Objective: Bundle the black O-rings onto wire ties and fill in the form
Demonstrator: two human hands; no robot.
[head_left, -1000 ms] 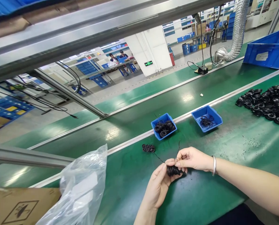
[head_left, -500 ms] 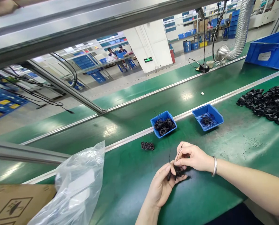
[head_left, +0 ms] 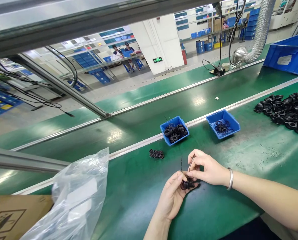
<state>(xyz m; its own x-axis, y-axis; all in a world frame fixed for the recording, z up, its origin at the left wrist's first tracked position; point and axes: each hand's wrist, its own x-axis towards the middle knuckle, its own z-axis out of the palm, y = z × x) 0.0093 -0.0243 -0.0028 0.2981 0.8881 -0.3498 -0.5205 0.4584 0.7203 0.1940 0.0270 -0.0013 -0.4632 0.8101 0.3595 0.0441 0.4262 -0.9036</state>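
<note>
My left hand is closed round a bundle of thin black rings above the green work surface. Two ends of a thin black tie stick up from the bundle. With thumb and fingertips, my right hand pinches one of those ends, close against the left fingertips. Just beyond the hands stands a small blue bin holding coiled black rings. A second blue bin, to its right, has loose black rings in it. A small dark clump of ring-like pieces lies left of the hands.
Black round parts are heaped at the right. A clear plastic bag and a cardboard box occupy the left. A large blue crate stands at the far right. Overhead runs a metal beam; people sit far back.
The rings in my left hand look more tightly gathered together. My right hand keeps its pinch on the tie end. The camera view has shifted slightly.
</note>
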